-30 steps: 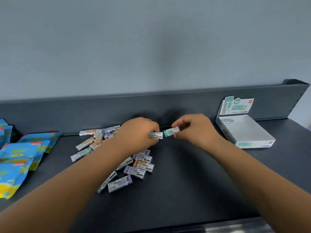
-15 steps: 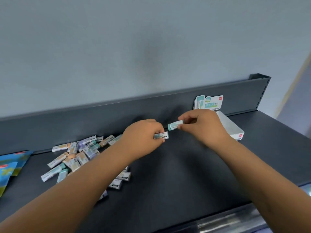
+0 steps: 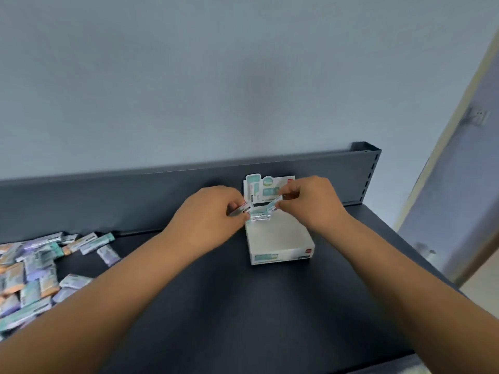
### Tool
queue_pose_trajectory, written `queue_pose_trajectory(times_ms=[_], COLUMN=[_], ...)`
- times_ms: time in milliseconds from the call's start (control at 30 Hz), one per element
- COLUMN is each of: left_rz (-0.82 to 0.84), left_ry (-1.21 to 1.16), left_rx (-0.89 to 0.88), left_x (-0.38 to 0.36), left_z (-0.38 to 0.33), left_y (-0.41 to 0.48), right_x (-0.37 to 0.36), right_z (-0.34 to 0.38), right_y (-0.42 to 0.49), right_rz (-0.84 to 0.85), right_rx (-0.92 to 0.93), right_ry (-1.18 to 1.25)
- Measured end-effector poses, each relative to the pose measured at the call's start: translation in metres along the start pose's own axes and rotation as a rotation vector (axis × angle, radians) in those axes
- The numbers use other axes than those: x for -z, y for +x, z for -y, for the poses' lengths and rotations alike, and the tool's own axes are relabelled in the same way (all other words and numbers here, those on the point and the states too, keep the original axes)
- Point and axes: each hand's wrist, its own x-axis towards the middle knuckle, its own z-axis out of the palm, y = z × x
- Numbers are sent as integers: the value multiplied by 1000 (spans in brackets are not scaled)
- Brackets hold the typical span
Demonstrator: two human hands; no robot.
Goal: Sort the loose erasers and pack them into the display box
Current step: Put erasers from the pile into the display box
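Above the back end of the white cardboard display box (image 3: pixel 280 240) on the dark grey metal shelf (image 3: pixel 216 306), the left hand (image 3: pixel 213 220) pinches 1 small paper-sleeved rectangular eraser (image 3: pixel 239 210), the right hand (image 3: pixel 310 203) pinches 1 teal-ended eraser (image 3: pixel 272 208), and the heap of loose pastel erasers (image 3: pixel 37 271) lies well apart at the left

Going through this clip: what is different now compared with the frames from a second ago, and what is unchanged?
Both hands carried their erasers rightward from beside the loose pile to the back end of the display box. The left hand still pinches its eraser, the right hand its teal-ended eraser; nothing was let go or newly taken. Pile and box stayed put.
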Motion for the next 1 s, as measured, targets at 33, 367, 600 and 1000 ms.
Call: queue_pose_trajectory(times_ms=[33,367,600,1000], left_rz=[-7,-104,-120,-66], left_ry=[25,118,140,26], left_rx=[5,-126,-216,-153], left_x=[-5,-38,-32,-42], left_z=[-6,-17,-3,10], left_y=[4,11,8,5], right_x=[1,-28,-37,-44], right_z=[-3,-6,-11,-6], right_y=[4,19,17,16], right_rz=[1,134,140,92], right_rx=[35,176,238,267], right_ry=[-13,-105,-242,-292])
